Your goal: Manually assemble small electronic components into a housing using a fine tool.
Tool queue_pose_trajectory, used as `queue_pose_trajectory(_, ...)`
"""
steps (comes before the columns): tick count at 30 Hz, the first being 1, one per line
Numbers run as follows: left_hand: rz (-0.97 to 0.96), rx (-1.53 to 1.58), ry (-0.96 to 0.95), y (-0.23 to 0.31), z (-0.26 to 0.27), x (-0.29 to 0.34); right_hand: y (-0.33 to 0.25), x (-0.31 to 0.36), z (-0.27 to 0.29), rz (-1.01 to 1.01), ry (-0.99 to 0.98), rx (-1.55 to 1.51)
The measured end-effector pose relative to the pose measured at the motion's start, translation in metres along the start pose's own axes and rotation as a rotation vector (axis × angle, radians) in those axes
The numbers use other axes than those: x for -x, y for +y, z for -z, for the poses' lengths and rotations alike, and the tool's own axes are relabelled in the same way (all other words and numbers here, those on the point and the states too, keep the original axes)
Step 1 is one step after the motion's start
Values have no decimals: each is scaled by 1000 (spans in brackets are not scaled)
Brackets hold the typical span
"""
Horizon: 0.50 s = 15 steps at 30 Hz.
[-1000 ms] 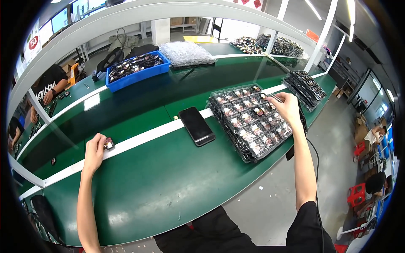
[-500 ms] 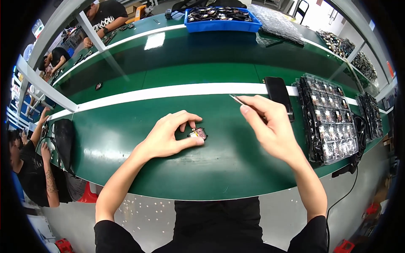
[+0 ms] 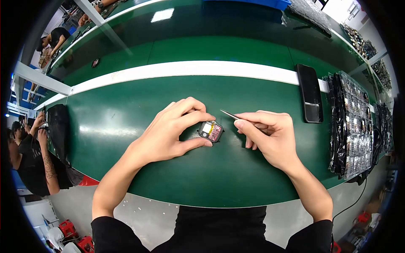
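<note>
A small square watch case (image 3: 211, 131) lies on the green bench top, its inside facing up with a pale block, a yellow strip and a reddish circuit board showing. My left hand (image 3: 171, 130) grips it by its edges, thumb at the lower side and forefinger at the upper side. To the right, my right hand (image 3: 270, 137) is closed round a pair of thin metal tweezers (image 3: 228, 114). The tweezers' tip points left and stays a little apart from the case.
A black phone (image 3: 310, 95) lies at the right, partly over the white strip (image 3: 190, 69). Beside it stand stacked clear trays of small parts (image 3: 356, 126). A black bag (image 3: 58, 130) lies at the far left, near a person. The blue bin (image 3: 270, 3) is behind.
My right hand has come down and left with the tweezers, closer to the watch case. The case now shows more fully in my left fingers. The whole view has also shifted.
</note>
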<state>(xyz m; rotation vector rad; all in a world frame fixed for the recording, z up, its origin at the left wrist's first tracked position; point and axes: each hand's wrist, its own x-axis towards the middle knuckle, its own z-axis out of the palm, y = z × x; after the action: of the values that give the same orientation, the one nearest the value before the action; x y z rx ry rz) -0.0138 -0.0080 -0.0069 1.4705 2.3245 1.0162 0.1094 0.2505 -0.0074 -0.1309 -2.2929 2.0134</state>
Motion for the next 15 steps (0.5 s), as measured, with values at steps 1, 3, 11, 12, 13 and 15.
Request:
queue_pose_trajectory(1,-34,-19,19,0,0,0,1,2,-1,-9,19,-24)
queue_pose_trajectory(3,-64,-35,32,3,3,-1,-1,4,2,-12,18,-8)
queue_pose_trajectory(11,52,57,6,3,-2,-2,3,5,2,162,-47,254)
queue_pose_trajectory(12,55,63,0,3,-3,-3,3,4,-1,207,-40,283)
queue_pose_trajectory(13,56,53,10,3,-3,-2,4,4,-3,253,-34,312)
queue_pose_trajectory(15,62,49,20,2,-4,-2,3,3,-5,256,-38,322)
